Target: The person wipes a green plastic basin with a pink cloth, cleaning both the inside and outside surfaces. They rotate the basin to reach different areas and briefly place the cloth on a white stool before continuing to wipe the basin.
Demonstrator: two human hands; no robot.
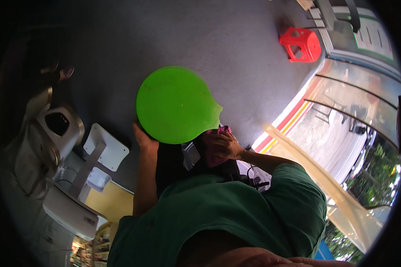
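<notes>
A bright green round plastic piece point(177, 106), shaped like a disc with a flared tail at its right, is in front of me above the floor. My left hand point(146, 139) grips its lower left rim, with the fingers hidden beneath. Bunched in my right hand point(225, 145) is a magenta cloth point(217, 160), close to the flared tail. Whether the cloth touches the green piece I cannot tell. Between my hands, a shiny grey part point(190, 155) shows below the disc; what it belongs to is unclear.
A red plastic stool point(300, 45) stands on the dark floor point(103, 50) at the upper right. Clear strip curtains point(351, 80) hang at the doorway on the right. To my left are a white-based stand point(105, 147) and a pale, dark-windowed appliance point(58, 123).
</notes>
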